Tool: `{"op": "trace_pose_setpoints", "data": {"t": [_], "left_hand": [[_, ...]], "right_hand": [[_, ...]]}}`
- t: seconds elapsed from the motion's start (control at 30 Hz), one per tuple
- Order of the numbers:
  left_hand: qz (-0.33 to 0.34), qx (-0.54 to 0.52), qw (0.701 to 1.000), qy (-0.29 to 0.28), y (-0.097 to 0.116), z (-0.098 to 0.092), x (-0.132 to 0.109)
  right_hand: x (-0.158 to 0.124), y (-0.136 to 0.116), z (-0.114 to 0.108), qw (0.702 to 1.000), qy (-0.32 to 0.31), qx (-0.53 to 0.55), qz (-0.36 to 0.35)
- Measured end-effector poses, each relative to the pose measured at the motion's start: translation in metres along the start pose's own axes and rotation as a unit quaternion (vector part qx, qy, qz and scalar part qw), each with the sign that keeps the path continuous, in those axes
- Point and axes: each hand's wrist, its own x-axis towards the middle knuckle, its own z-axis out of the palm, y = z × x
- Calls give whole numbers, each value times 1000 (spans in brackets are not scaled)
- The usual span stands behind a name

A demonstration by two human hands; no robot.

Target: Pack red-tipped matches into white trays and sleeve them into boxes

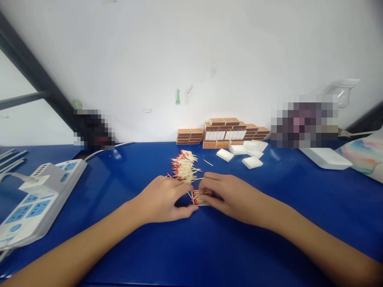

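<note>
A small bunch of red-tipped matches (198, 198) lies on the blue table (209, 247) between my two hands. My right hand (223, 195) curls its fingers round the right end of the bunch. My left hand (163, 199) pinches at its left end with thumb and fingers closed. Just behind my hands lies a loose pile of matches (183, 166). One single match (207, 162) lies to the right of the pile.
Stacked brown matchboxes (223, 132) line the wall, with several white inner trays (248, 153) in front. A white power strip (36, 199) with a plugged-in adapter sits far left. A white flat box (326, 157) and a colourful bag (363, 155) are at the right.
</note>
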Motion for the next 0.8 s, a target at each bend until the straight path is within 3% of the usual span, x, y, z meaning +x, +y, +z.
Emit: {"op": "trace_pose_setpoints", "data": {"t": [0.8], "left_hand": [[3, 12, 1000, -9, 0, -1, -1]], "right_hand": [[1, 0, 4, 1000, 0, 15, 5]]}}
